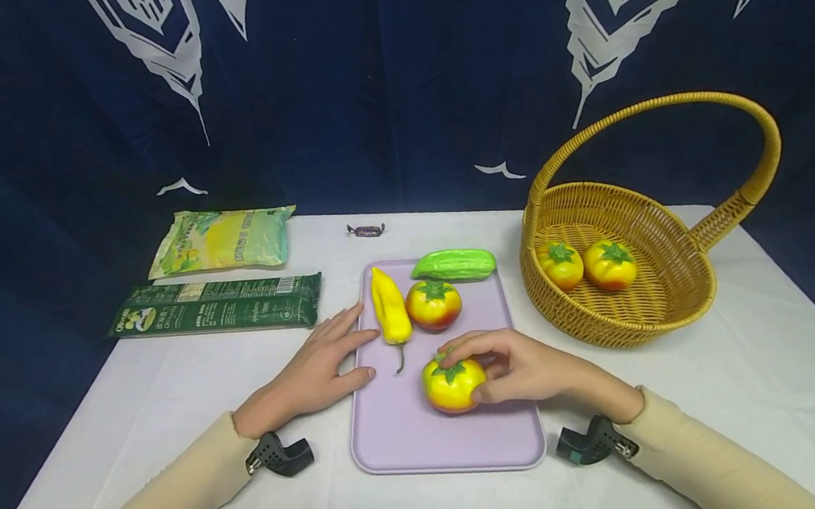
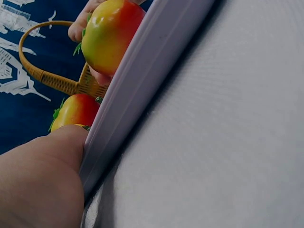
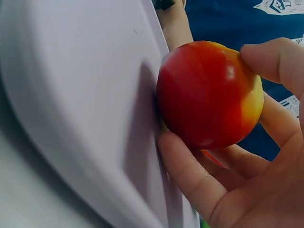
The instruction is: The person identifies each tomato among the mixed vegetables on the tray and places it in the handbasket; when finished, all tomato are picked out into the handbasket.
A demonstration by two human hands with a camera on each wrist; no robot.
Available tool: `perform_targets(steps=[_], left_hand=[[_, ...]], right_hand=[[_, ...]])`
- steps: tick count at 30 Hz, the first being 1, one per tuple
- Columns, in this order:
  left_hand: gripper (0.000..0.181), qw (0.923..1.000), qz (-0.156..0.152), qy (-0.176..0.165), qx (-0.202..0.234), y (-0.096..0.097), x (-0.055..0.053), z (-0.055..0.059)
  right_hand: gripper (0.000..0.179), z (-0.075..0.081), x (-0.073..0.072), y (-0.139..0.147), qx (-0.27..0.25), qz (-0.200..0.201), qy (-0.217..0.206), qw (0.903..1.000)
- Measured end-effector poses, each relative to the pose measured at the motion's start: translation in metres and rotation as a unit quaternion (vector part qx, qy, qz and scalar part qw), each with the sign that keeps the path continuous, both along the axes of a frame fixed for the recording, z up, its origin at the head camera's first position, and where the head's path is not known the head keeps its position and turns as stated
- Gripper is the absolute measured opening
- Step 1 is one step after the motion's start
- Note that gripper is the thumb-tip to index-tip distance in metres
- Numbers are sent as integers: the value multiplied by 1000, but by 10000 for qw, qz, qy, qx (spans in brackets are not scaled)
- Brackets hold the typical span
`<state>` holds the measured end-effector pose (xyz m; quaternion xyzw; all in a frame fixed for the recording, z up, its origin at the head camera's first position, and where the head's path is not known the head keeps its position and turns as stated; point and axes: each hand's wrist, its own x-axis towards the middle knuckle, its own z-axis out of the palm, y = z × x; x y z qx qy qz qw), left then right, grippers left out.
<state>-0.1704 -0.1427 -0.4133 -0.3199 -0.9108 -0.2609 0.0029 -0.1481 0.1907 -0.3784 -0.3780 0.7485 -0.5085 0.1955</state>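
My right hand (image 1: 515,366) grips a yellow-and-red tomato (image 1: 453,385) over the lower half of a lilac tray (image 1: 446,449). Thumb and fingers hold its sides, and its red underside faces the right wrist camera. Flat beside the tray's left edge lies my left hand (image 1: 322,363), its fingers extended and the fingertips at the rim. Farther up the tray are a yellow pepper (image 1: 390,304) with a thin stem, a second tomato (image 1: 434,304) and a green cucumber-like vegetable (image 1: 454,265).
At the right stands a wicker basket (image 1: 621,325) with a tall handle and two tomatoes (image 1: 561,265) inside. To the left lie a green noodle-like packet (image 1: 219,306) and a yellow-green bag (image 1: 223,240). A small wrapped candy (image 1: 366,231) sits behind the tray.
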Motion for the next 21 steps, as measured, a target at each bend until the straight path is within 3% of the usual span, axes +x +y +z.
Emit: perform_targets(steps=[21], left_hand=[[54, 10000, 10, -11, 9, 0, 0, 0]], right_hand=[[49, 0, 0, 0, 23, 191, -382, 9991]])
